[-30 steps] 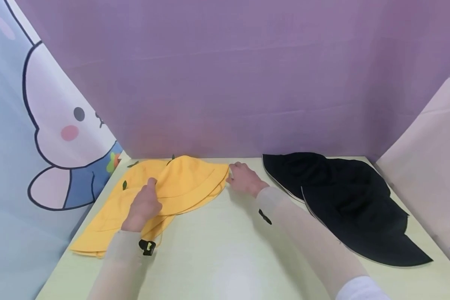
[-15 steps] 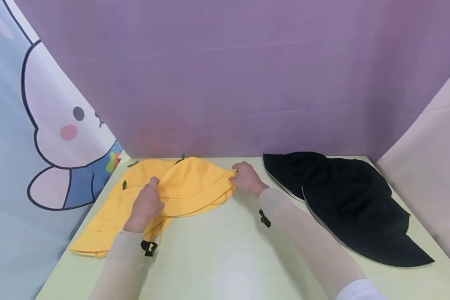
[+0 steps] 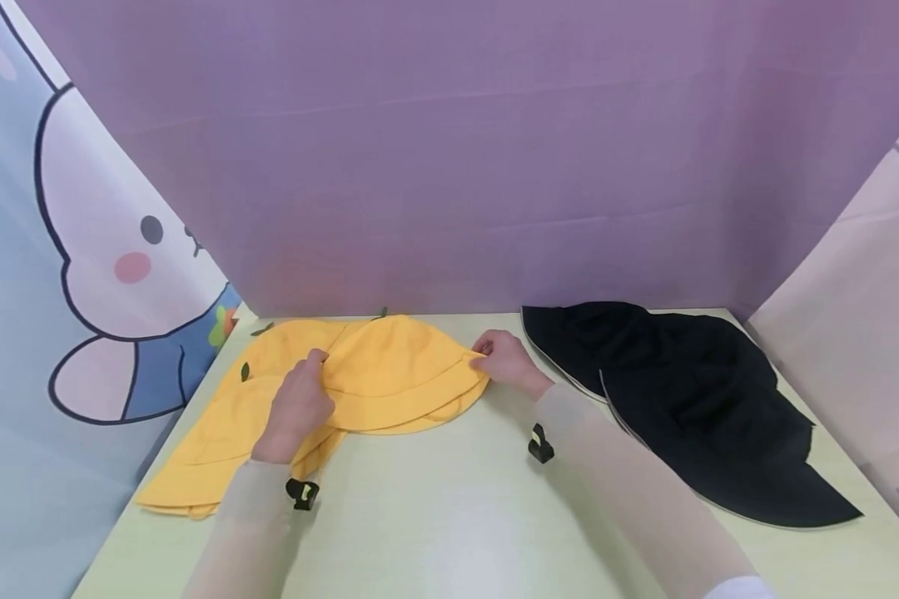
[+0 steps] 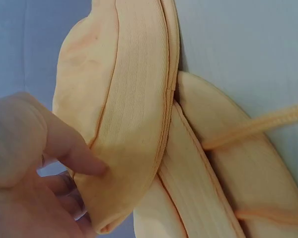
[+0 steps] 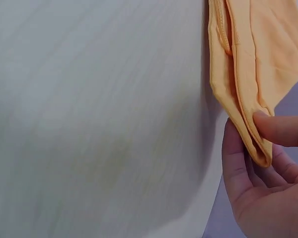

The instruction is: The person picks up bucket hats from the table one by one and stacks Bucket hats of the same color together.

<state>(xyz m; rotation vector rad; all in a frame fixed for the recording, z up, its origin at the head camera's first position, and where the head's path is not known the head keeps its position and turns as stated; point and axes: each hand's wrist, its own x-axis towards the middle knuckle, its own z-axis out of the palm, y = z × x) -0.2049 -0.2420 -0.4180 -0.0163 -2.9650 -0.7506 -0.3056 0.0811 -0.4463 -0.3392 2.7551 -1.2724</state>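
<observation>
A folded yellow bucket hat (image 3: 400, 366) lies at the back of the table, its brim toward me. My left hand (image 3: 300, 408) pinches its left end; in the left wrist view the thumb (image 4: 84, 156) presses on the brim with fingers beneath. At the opposite end, my right hand (image 3: 511, 362) pinches the brim tip, and the right wrist view shows thumb and fingers on either side of the folded layers (image 5: 246, 99). Another yellow hat (image 3: 210, 433), with small green leaves, lies under and left of my left hand, partly covered by it. Yellow cords hang loose in the left wrist view.
Two folded black hats (image 3: 712, 424) overlap on the right side of the pale table (image 3: 434, 516). Behind the table hangs a purple cloth (image 3: 449, 166). A printed cloth with a rabbit (image 3: 120, 225) stands along the left, and a pale cloth (image 3: 861, 333) along the right.
Both hands have shifted slightly right. The front yellow hat has slid right with them, and its right tip has come lower and nearer the black hats.
</observation>
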